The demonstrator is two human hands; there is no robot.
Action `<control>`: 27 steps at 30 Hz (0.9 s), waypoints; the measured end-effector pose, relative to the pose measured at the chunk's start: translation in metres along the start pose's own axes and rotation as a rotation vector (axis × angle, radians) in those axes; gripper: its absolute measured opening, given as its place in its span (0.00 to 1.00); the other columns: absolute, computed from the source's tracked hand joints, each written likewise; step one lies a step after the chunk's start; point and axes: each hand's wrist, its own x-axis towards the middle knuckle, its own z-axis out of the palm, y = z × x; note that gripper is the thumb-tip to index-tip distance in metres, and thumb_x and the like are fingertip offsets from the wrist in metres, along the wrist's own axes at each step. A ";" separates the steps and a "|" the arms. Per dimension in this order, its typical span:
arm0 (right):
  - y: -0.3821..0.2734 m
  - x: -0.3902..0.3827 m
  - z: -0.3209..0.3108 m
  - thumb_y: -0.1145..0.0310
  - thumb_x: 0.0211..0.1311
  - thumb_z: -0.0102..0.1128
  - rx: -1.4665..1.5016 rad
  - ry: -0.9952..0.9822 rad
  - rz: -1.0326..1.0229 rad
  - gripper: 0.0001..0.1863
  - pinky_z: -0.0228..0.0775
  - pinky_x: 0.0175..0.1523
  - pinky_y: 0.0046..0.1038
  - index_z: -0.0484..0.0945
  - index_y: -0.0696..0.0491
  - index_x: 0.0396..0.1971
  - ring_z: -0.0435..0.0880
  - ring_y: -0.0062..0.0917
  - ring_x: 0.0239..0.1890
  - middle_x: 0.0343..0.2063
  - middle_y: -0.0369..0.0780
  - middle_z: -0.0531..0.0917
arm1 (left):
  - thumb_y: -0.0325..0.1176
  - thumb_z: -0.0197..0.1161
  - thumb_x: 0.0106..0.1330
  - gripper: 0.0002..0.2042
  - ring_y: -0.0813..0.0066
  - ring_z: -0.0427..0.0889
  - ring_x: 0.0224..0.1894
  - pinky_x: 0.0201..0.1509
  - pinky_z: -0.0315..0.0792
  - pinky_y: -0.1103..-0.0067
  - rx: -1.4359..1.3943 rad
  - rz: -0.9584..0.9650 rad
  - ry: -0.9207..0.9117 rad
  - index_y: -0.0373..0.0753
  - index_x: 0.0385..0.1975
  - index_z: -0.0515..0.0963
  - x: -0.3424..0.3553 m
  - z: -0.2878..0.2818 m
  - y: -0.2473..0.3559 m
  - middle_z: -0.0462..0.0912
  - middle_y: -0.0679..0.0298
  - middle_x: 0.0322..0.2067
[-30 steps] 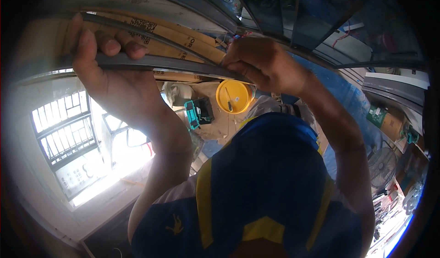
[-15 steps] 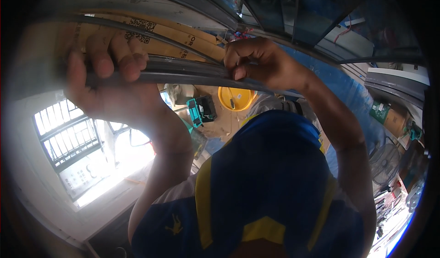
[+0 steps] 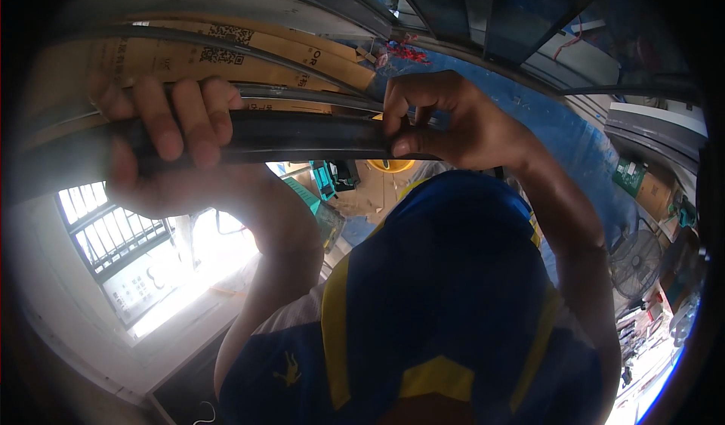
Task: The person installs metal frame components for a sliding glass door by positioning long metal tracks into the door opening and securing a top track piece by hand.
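Observation:
A long dark strip (image 3: pixel 310 136), like a frame profile, crosses in front of me from the left to my right hand. My left hand (image 3: pixel 181 153) wraps its fingers over the top of the strip, thumb below. At the strip's right end, my right hand (image 3: pixel 457 123) pinches it between thumb and bent fingers. The fingertips partly hide that end. Just beyond lie another thin dark bar (image 3: pixel 257 51) and a printed brown cardboard sheet (image 3: pixel 170 66), which neither hand appears to grip.
Dark-framed glass panels (image 3: pixel 521 28) stand at the far right. Below the strip show a teal and black case (image 3: pixel 325 179) and a yellow round tub (image 3: pixel 391 166), partly covered. A fan (image 3: pixel 634 262) and a cardboard box (image 3: pixel 651 196) stand at right. A barred window (image 3: pixel 113 217) glares at left.
The strip has come lower in view, toward me, and now covers most of the yellow tub. Both hands moved with it, the right also slightly rightward. A gap now shows between strip and cardboard.

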 end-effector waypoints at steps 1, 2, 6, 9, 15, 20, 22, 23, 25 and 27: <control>0.001 0.001 0.000 0.72 0.63 0.69 0.001 -0.001 0.002 0.07 0.80 0.43 0.29 0.81 0.57 0.38 0.86 0.25 0.38 0.34 0.39 0.85 | 0.39 0.54 0.68 0.15 0.74 0.83 0.27 0.35 0.74 0.76 0.006 -0.002 -0.005 0.39 0.50 0.68 -0.001 -0.001 0.000 0.78 0.63 0.27; 0.001 0.001 0.001 0.74 0.64 0.67 -0.032 -0.003 -0.022 0.06 0.79 0.41 0.30 0.79 0.58 0.37 0.85 0.26 0.37 0.33 0.40 0.83 | 0.39 0.54 0.68 0.15 0.74 0.83 0.27 0.35 0.74 0.76 0.004 -0.005 -0.004 0.39 0.50 0.68 -0.001 0.000 -0.001 0.78 0.63 0.27; 0.004 0.003 0.008 0.81 0.64 0.60 -0.175 0.081 -0.117 0.04 0.73 0.37 0.33 0.74 0.58 0.34 0.81 0.30 0.32 0.29 0.42 0.79 | 0.39 0.55 0.68 0.17 0.73 0.83 0.27 0.35 0.74 0.76 -0.042 -0.011 0.014 0.38 0.52 0.67 -0.002 0.004 -0.006 0.78 0.63 0.27; 0.011 0.003 0.014 0.83 0.65 0.55 -0.184 0.211 -0.126 0.05 0.70 0.35 0.33 0.71 0.57 0.34 0.78 0.31 0.29 0.27 0.42 0.75 | 0.40 0.55 0.68 0.19 0.73 0.83 0.27 0.36 0.75 0.77 -0.081 -0.036 -0.011 0.37 0.54 0.66 0.001 0.005 -0.014 0.77 0.63 0.26; 0.018 0.008 0.025 0.80 0.68 0.55 0.005 0.332 -0.052 0.04 0.69 0.36 0.32 0.70 0.56 0.34 0.78 0.29 0.33 0.28 0.42 0.75 | 0.40 0.55 0.67 0.20 0.73 0.83 0.28 0.37 0.75 0.77 -0.103 -0.032 0.045 0.36 0.54 0.66 -0.003 0.003 -0.015 0.77 0.63 0.26; 0.022 -0.003 0.010 0.73 0.68 0.62 0.293 0.154 -0.067 0.07 0.73 0.40 0.29 0.73 0.56 0.40 0.79 0.25 0.41 0.38 0.40 0.79 | 0.41 0.55 0.67 0.20 0.73 0.83 0.27 0.36 0.75 0.77 -0.084 -0.029 0.053 0.36 0.53 0.67 -0.006 -0.004 -0.013 0.78 0.64 0.26; 0.014 -0.006 -0.006 0.65 0.60 0.73 0.212 0.018 -0.072 0.22 0.75 0.45 0.25 0.77 0.53 0.51 0.80 0.24 0.44 0.46 0.37 0.79 | 0.40 0.55 0.67 0.21 0.74 0.83 0.26 0.37 0.75 0.77 -0.101 -0.006 0.012 0.36 0.55 0.67 -0.008 -0.006 -0.012 0.78 0.64 0.25; 0.016 -0.003 -0.008 0.65 0.60 0.73 0.210 0.017 -0.070 0.22 0.75 0.45 0.25 0.77 0.53 0.51 0.80 0.24 0.44 0.46 0.37 0.79 | 0.40 0.55 0.67 0.21 0.74 0.83 0.26 0.37 0.75 0.77 -0.102 -0.004 0.013 0.36 0.55 0.67 -0.008 -0.005 -0.013 0.78 0.64 0.25; 0.021 0.004 -0.008 0.63 0.52 0.79 0.120 0.029 -0.148 0.24 0.74 0.42 0.22 0.81 0.51 0.49 0.81 0.21 0.44 0.45 0.36 0.81 | 0.40 0.54 0.67 0.22 0.74 0.83 0.26 0.37 0.76 0.76 -0.122 -0.005 0.033 0.35 0.56 0.67 -0.006 -0.001 -0.015 0.78 0.65 0.25; 0.028 0.013 -0.011 0.64 0.50 0.80 0.117 -0.059 -0.169 0.22 0.73 0.40 0.22 0.82 0.51 0.46 0.81 0.21 0.42 0.44 0.35 0.82 | 0.41 0.54 0.67 0.23 0.75 0.83 0.26 0.37 0.76 0.75 -0.104 -0.009 0.010 0.35 0.57 0.67 -0.006 -0.002 -0.015 0.78 0.65 0.25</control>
